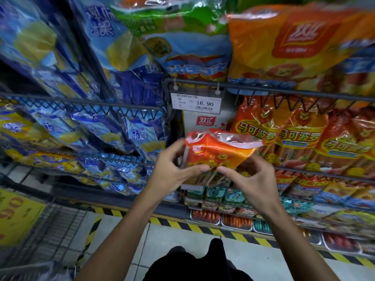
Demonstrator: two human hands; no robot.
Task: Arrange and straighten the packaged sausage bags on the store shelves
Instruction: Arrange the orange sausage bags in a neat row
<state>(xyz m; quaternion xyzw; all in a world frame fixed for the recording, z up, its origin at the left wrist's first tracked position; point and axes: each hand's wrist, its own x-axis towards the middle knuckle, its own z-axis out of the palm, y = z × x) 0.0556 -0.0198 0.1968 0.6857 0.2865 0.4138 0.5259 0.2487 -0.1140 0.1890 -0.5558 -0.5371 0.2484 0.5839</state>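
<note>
**Both hands hold one sausage bag before the shelves**

At frame centre, the left hand (172, 169) and right hand (251, 179) each pinch the lower part of an orange sausage bag (219, 151), thumbs on its front, fingers curled behind. The bag rises above both hands, its clear top flopping right. Behind it, orange sausage bags (300, 136) fill the wire shelf (284, 91) at right, beside a price tag (195, 103); blue bags (97, 126) crowd the left.

Our one head view

We look forward and down from head height, close to the wire shelves (263, 91) and floor (178, 236).
</note>
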